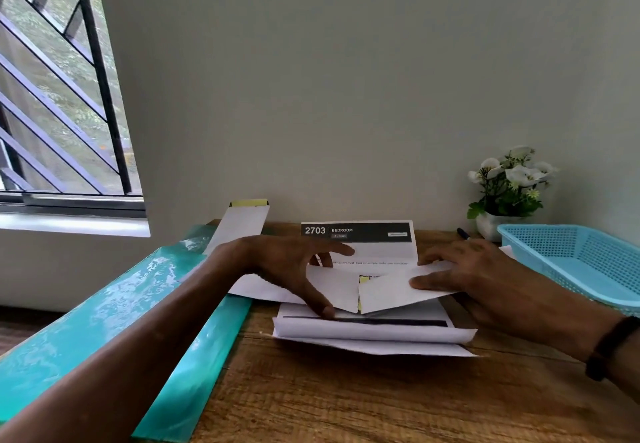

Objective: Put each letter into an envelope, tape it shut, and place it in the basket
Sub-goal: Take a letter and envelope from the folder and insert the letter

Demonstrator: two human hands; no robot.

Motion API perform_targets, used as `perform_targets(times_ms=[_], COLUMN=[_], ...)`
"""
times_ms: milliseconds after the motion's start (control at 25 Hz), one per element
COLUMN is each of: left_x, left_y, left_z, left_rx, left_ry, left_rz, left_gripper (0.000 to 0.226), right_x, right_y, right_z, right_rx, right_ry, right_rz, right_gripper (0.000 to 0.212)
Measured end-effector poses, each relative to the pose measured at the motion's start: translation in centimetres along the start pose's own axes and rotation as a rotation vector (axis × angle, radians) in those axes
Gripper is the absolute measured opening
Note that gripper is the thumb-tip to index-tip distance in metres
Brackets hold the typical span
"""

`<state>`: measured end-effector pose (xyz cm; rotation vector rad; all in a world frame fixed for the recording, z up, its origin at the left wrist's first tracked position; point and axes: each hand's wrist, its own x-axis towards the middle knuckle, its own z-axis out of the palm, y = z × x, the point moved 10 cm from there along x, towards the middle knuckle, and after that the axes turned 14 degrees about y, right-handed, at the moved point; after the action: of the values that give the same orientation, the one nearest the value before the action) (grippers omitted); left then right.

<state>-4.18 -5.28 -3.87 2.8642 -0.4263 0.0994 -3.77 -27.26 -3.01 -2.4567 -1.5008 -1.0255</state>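
- Wooden desk [346, 401] set against a plain grey wall, with a barred window at the far left and a glossy teal board [114, 307] along the desk's left edge.
- Left hand [287, 266]: fingers spread and nearly straight, thumb tip pressing the near left edge of a white envelope [391, 292] whose flap carries a yellow adhesive strip; no finger appears curled round anything.
- Right hand [460, 269]: fingers extended flat over the envelope's right part, thumb lying along its front edge (whether the thumb pinches the paper from below cannot be told).
- Letter [360, 238]: a printed sheet lying behind the envelope near the desk's far edge, its lower part overlapped by the envelope and hands; more folded sheets [374, 333] are stacked underneath, toward the near edge.
- Spare envelope [242, 221] leaning at the far left corner; blue mesh basket [571, 259] at the right edge, with a potted white-flower plant [512, 186] behind it.
- Step in hand, as judged: opening the envelope to receive the letter. Done well, one hand pins the envelope flat while the other lifts the mouth, and the letter is folded narrower than the opening and slid in fold-first to avoid snagging the adhesive strip.
- Legible print on the letter's dark header: "2703" and "BEDROOM"; the smaller text is too blurred to read.
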Motion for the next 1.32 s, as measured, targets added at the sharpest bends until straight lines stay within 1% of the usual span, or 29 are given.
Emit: perform_targets(times_ms=[80, 200, 320, 440, 520, 720, 880, 960, 1040, 1160, 1240, 1320], left_x=[-0.1, -0.2, 0.0, 0.3, 0.4, 0.6, 0.5, 0.4, 0.3, 0.4, 0.5, 0.7], left_y=[0.0, -0.3, -0.6, -0.5, -0.3, 0.3, 1.5, 2.2, 2.6, 2.5, 2.3, 2.2], left_z=[-0.8, -1.6, -0.3, 0.6, 0.8, 1.2, 1.0, 1.0, 0.7, 0.1, 0.0, 0.6], left_rx=[-0.03, -0.057, -0.052, -0.051, -0.041, -0.058, -0.093, -0.104, -0.124, -0.152, -0.167, -0.183], left_ry=[0.043, 0.102, 0.037, 0.014, 0.02, 0.028, 0.051, 0.052, 0.058, 0.096, 0.114, 0.087], left_rz=[0.016, 0.029, -0.001, -0.008, -0.008, 0.035, 0.083, 0.105, 0.114, 0.1, 0.09, 0.072], left_gripper=[0.103, 0.11, 0.115, 0.108, 0.104, 0.098, 0.098, 0.097, 0.098, 0.102, 0.105, 0.105], right_x=[0.1, 0.1, -0.1, -0.4, -0.5, -0.4, -1.0, -1.0, -1.0, -0.7, -0.6, -0.6], right_y=[0.3, 0.6, 0.8, 1.2, 1.3, 0.6, 0.3, -0.1, -0.5, -0.5, -0.4, -0.6], right_z=[-0.4, -0.6, -0.4, 0.4, 0.7, 1.3, 2.4, 2.6, 2.6, 2.2, 2.1, 2.1], right_rx=[0.004, 0.03, 0.067, 0.044, 0.058, 0.021, -0.04, -0.039, -0.04, -0.067, -0.089, -0.097], right_ry=[0.011, -0.033, -0.077, -0.155, -0.172, -0.183, -0.277, -0.311, -0.317, -0.289, -0.298, -0.316], right_rz=[0.019, 0.062, 0.103, 0.14, 0.155, 0.109, 0.101, 0.094, 0.071, 0.045, 0.04, 0.042], right_gripper=[0.05, 0.049, 0.049, 0.057, 0.059, 0.06, 0.077, 0.082, 0.082, 0.074, 0.075, 0.076])
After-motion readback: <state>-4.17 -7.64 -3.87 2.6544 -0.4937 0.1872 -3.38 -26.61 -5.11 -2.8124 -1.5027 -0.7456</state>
